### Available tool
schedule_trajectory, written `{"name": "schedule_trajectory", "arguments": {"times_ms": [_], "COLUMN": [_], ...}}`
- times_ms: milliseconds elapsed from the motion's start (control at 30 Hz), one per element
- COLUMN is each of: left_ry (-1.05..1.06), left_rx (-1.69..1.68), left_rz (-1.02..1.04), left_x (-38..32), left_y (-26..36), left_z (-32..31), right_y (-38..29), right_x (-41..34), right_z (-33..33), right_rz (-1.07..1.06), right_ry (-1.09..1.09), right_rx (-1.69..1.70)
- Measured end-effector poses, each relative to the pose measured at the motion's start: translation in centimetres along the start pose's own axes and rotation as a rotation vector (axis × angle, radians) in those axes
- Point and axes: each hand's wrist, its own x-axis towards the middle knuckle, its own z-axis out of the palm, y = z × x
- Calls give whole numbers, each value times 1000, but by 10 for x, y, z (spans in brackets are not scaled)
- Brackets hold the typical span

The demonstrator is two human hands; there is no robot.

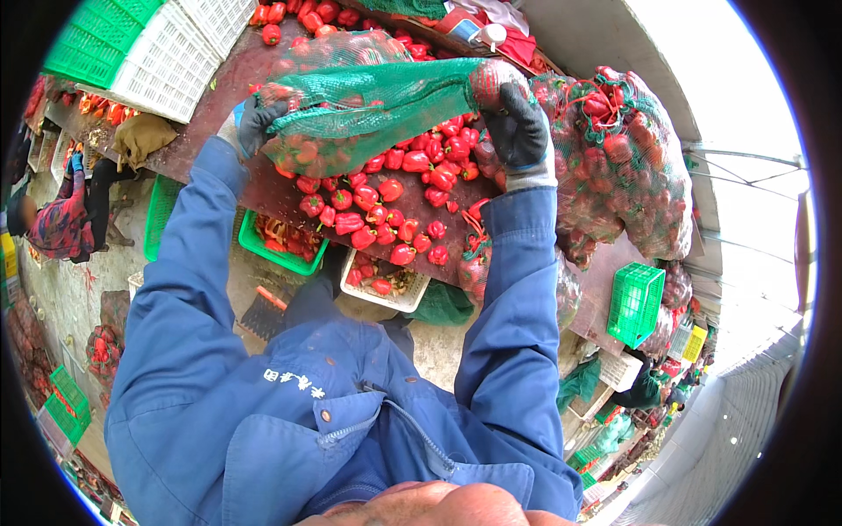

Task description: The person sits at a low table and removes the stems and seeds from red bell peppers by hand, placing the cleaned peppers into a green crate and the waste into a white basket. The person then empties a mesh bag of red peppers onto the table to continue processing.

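A green mesh bag (381, 92) is stretched between my two gloved hands above the table. My left hand (258, 126), in a dark-coated glove, grips its left end. At its right end, my right hand (521, 128) is closed on the mesh, beside a bulge of red and pale netting (498, 82); what fills the bulge is unclear. Red shapes show through the left part of the mesh, and I cannot tell whether they lie inside or behind. Loose red bell peppers (388, 204) are spread on the brown tabletop (270, 187) beneath.
Filled mesh sacks of peppers (651, 184) are piled at right. White crates (168, 56) and a green crate (99, 39) stand at upper left. Below the table edge sit a green crate (283, 263) and a white crate (388, 299) with pepper pieces. Another person (59, 220) works at left.
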Motion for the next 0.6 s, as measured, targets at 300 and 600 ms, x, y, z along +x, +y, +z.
{"name": "schedule_trajectory", "arguments": {"times_ms": [300,600], "left_ry": [197,97], "left_rx": [134,89], "left_rz": [-24,93], "left_x": [-12,-40], "left_y": [43,68], "left_z": [12,-4], "right_y": [17,60], "right_x": [-26,-32], "right_z": [-34,-118], "right_rz": [-96,-1], "right_ry": [23,253], "right_rx": [-19,246]}}
